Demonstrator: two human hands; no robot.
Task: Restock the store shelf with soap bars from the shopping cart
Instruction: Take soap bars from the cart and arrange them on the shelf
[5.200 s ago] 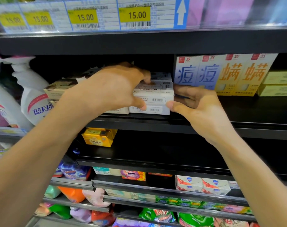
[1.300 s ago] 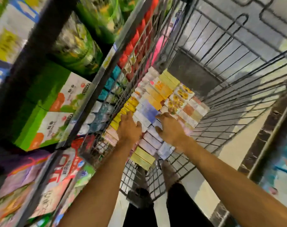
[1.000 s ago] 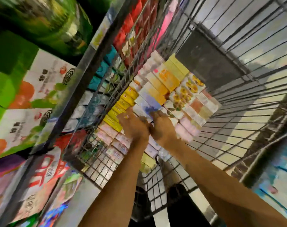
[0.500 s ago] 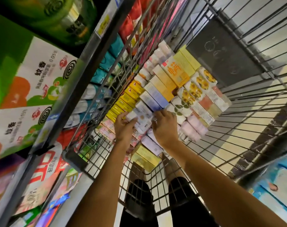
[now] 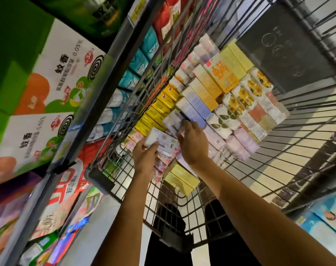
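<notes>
I look down into a wire shopping cart [image 5: 278, 150] packed with rows of boxed soap bars [image 5: 207, 93] in yellow, orange, lilac, pink and floral wrappers. My left hand [image 5: 145, 157] grips a white soap box [image 5: 160, 142] lifted just above the rows. My right hand [image 5: 193, 144] pinches a second white soap box [image 5: 173, 120], tilted up out of the stack beside the yellow boxes [image 5: 159, 110].
The store shelf [image 5: 98, 104] runs along the left, its edge rail against the cart's side. It holds mosquito-coil cartons [image 5: 54, 81], teal packs and detergent bags [image 5: 61, 198]. The cart's dark sign panel [image 5: 286, 45] is at the far end. My legs stand on the tiled floor below.
5.2 s ago both hands pressed white boxes on the upper shelf. Since then I bent to the cart, reached into the rows, and each hand has lifted a white box clear.
</notes>
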